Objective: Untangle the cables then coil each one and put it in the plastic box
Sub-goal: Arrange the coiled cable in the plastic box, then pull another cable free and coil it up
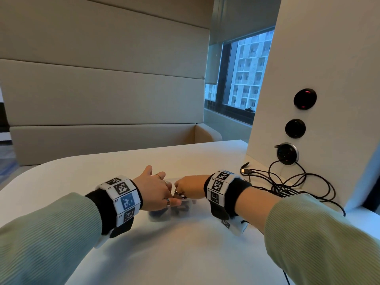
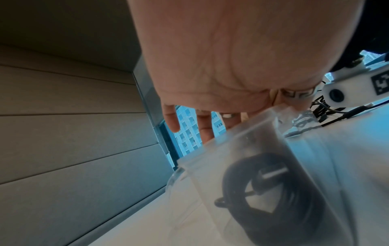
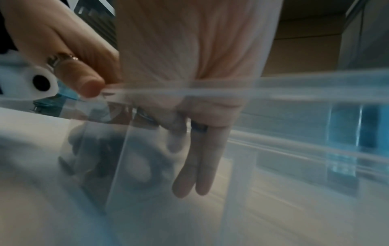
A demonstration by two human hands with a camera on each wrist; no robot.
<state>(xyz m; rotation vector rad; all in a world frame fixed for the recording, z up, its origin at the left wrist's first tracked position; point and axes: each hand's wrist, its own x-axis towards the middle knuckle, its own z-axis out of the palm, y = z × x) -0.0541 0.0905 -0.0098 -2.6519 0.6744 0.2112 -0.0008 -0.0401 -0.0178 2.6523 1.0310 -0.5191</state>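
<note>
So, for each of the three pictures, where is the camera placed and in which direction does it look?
Head: worn on the head, looks forward and down at the table; shows both sleeves, left hand and right hand.
Left wrist: under the left hand, looks along the palm at the plastic box holding a coiled cable.
Right wrist: beside the box, looks along the right hand's fingers.
Both wrist views share the box.

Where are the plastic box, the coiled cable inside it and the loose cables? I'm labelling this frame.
plastic box (image 2: 210, 166): left wrist view, its translucent wall.
coiled cable (image 2: 294, 204): left wrist view, the black coil seen through the wall.
loose cables (image 1: 292, 187): head view, the tangle's middle.
</note>
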